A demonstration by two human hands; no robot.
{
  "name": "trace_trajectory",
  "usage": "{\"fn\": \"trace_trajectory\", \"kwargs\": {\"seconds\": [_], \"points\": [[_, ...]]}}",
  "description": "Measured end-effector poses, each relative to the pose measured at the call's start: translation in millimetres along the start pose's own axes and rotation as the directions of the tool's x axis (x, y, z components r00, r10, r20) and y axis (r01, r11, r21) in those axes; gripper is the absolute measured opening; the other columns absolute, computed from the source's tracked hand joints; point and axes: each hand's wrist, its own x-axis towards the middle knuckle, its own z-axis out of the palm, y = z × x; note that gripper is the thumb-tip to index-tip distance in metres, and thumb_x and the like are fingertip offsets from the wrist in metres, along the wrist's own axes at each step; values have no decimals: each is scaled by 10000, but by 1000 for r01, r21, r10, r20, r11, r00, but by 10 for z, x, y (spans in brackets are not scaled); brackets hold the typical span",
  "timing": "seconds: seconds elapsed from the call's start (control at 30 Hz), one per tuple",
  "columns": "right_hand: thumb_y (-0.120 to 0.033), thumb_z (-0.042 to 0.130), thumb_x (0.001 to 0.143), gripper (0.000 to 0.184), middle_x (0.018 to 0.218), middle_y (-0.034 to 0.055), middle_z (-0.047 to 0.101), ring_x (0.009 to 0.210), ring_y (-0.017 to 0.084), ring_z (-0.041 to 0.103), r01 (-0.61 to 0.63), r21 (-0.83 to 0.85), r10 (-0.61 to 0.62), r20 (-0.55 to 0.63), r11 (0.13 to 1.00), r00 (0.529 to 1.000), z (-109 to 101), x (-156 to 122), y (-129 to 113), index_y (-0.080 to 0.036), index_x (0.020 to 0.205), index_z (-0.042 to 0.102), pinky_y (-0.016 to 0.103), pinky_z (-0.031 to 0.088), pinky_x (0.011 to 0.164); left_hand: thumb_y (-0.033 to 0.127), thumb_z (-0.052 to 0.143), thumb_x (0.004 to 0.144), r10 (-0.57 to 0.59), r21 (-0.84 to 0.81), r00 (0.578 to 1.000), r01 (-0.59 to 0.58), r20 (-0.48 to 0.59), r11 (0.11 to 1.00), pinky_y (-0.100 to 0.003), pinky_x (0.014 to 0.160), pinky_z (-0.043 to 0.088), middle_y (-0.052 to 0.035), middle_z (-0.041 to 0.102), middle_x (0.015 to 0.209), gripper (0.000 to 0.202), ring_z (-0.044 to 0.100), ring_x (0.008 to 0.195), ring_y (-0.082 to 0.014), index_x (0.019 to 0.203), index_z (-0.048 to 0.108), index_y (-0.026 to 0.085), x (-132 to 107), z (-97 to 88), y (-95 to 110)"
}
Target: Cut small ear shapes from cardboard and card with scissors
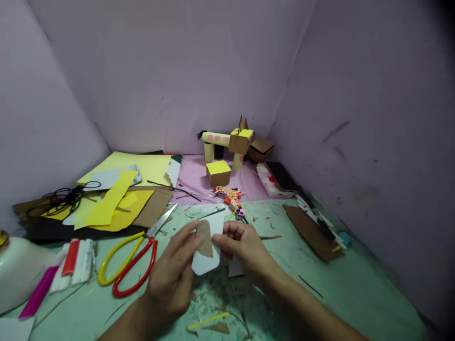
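Observation:
Both my hands meet low in the middle of the view over a green mat (355,284). My left hand (170,279) pinches a small white card (208,258) with rounded corners, its thumb at the card's left edge. A strip of brown corrugated cardboard (205,238) lies against the card's face. My right hand (245,248) is closed on the card's right edge, with its fingertips by the strip. Scissors (131,258) with one yellow and one red handle lie just left of my left hand, blades pointing up and right.
Yellow paper sheets (117,199) and brown cardboard are piled at the left with a black cord (64,196). A cardboard animal model (231,142) and a yellow-topped box (218,173) stand at the back. A brown cardboard piece (313,232) lies at the right. Markers (71,265) lie at the left.

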Motion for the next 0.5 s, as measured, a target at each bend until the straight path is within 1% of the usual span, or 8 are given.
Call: {"fn": "trace_trajectory", "kwargs": {"seconds": [0.03,0.1,0.13,0.2,0.27,0.33,0.43,0.5], "points": [[-329,753,565,244,444,-58,514,387,56,393,-18,47,20,-29,999,999,-16,13,5,-147,604,595,201,281,416,-3,438,806,-120,-22,992,119,-47,993,-303,883,500,-124,452,1321,506,539,1119,-212,1266,468,207,-3,9,9],[-320,775,537,263,441,-59,514,379,47,380,-36,112,44,-69,993,997,-65,34,14,-144,586,587,196,264,407,93,475,838,-364,-105,927,355,-93,929,-276,774,535,-121,503,1253,425,607,976,-191,1248,475,205,12,19,32],[-323,780,530,269,441,-57,516,378,46,380,-46,129,56,-71,991,996,-90,41,19,-142,587,590,195,261,405,144,497,842,-471,-164,880,456,-67,875,-262,725,540,-116,551,1184,372,627,901,-179,1212,499,193,30,20,45],[-332,785,528,275,452,-51,528,382,47,387,-52,125,59,-56,991,997,-126,44,37,-135,606,610,194,264,407,245,542,830,-630,-282,774,620,67,732,-240,649,532,-88,638,973,298,638,786,-169,1115,550,158,79,21,70],[-340,784,537,277,480,-41,554,401,53,406,-38,93,41,-34,995,999,-125,32,69,-129,646,641,194,278,417,338,561,814,-719,-386,656,739,230,551,-212,530,494,-37,640,715,318,604,609,-140,1055,566,130,127,26,85],[-347,778,550,270,491,-39,559,417,60,418,-26,51,26,-11,998,1000,-86,2,106,-132,661,658,197,297,430,401,586,785,-739,-455,576,794,350,404,-186,425,414,16,573,546,365,510,460,-104,1022,568,125,159,37,89],[-379,757,573,263,496,-35,558,437,71,433,-24,-39,26,63,999,998,-34,-42,111,-140,640,667,207,335,452,394,709,664,-747,-482,526,818,406,314,-161,368,321,38,537,497,321,420,391,-69,832,594,146,166,49,90],[-414,723,606,276,510,-18,575,452,82,452,-3,-166,25,130,986,991,-118,-26,17,-142,631,678,210,350,453,398,734,625,-799,-450,484,838,356,307,-152,361,298,49,499,447,296,387,370,-56,677,575,154,145,48,80]]}}
